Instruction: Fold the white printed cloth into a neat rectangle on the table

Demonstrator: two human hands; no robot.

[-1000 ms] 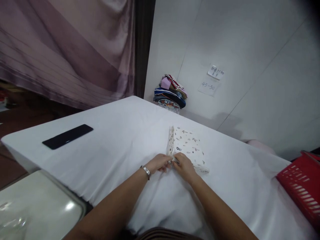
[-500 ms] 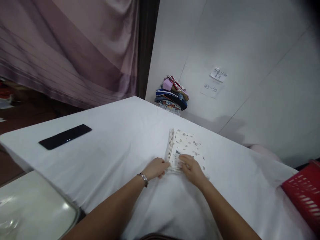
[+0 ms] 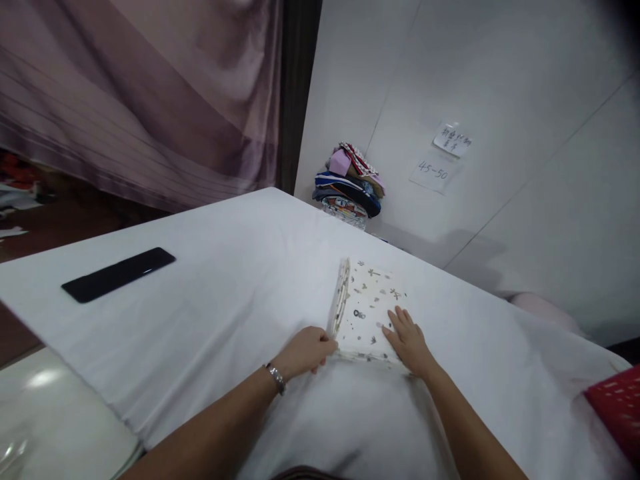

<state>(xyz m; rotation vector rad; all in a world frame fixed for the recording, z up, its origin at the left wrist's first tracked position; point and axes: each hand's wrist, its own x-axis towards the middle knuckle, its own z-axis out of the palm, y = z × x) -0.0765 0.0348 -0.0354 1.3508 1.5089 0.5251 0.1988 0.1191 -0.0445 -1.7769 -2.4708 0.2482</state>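
A folded white cloth with a scattered print of small palm trees and other dark motifs lies on the white-covered table. Its layered folds show along the left side and the near edge. My left hand is closed, thumb and fingers pinching the cloth's near left corner; a metal bracelet is on that wrist. Flat on the right part of the cloth rests my right hand, its fingers stretched out and spread.
A black flat slab lies at the table's left. Folded clothes are stacked by the wall at the far edge. Two paper notes hang on the wall. A red basket stands at the right, and a pale padded seat at lower left.
My right hand has slid right across the cloth and its fingers have spread flat. The left hand stays at the near left corner. The view has shifted slightly.
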